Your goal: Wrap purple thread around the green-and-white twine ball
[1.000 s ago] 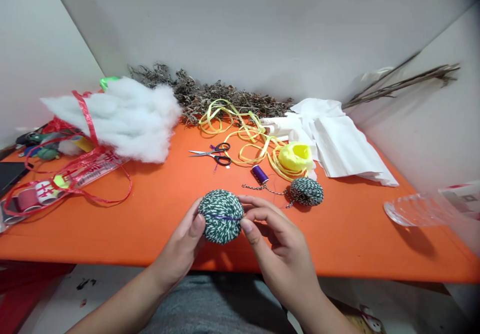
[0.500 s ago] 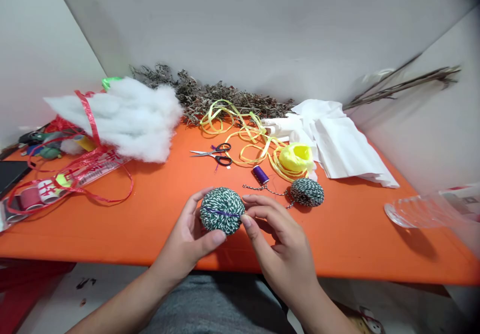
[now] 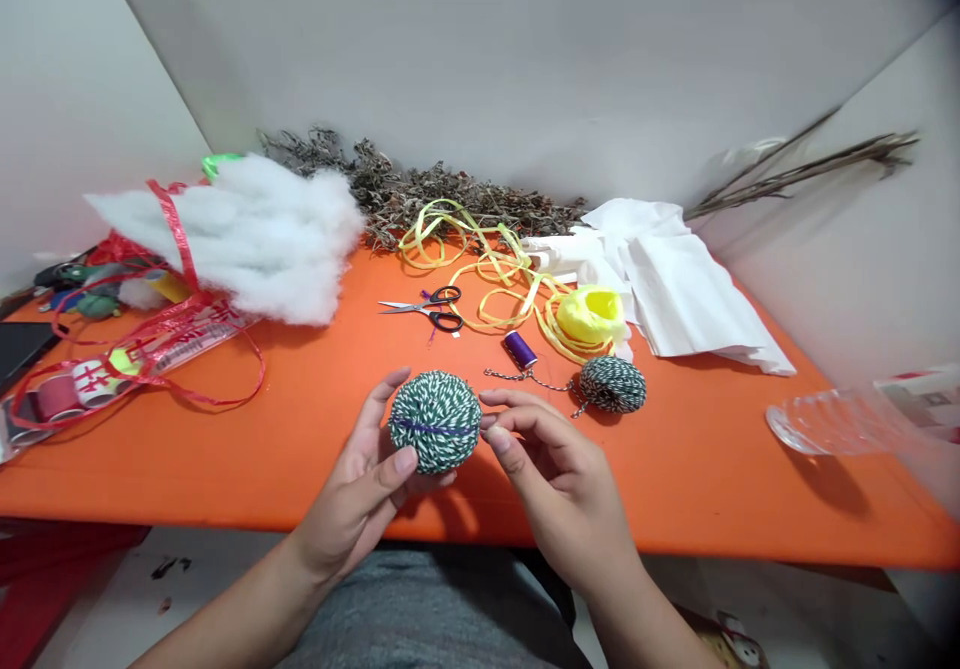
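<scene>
A round ball of green-and-white twisted yarn (image 3: pixel 442 399) rests in my left hand (image 3: pixel 360 484), with the thumb over its front and the fingers behind and below. Across the ball's face runs a purple thread (image 3: pixel 439 430), leading toward my right hand (image 3: pixel 559 464). Thumb and forefinger of that hand are pinched just beside the ball's right edge, apparently on the thread's end; a needle, if any, cannot be made out. Beyond the hands lie a purple thread spool (image 3: pixel 520 350), a second dark green-and-white yarn ball (image 3: pixel 613 385) with a loose tail, and black-handled scissors (image 3: pixel 431 309).
White stuffing (image 3: pixel 277 239) and red ribbon (image 3: pixel 176 229) lie at left on the orange table (image 3: pixel 315 449). Dried twigs (image 3: pixel 457 199) line the back wall. Yellow ribbon (image 3: pixel 510 269), yellow material (image 3: pixel 589 315) and white sheets (image 3: pixel 690 294) lie right of centre, a clear plastic container (image 3: pixel 832 421) farther right.
My left hand has shifted slightly left with the yarn ball and turned it a little, its thumb now higher on the front. A gap has opened between the ball and my right fingers.
</scene>
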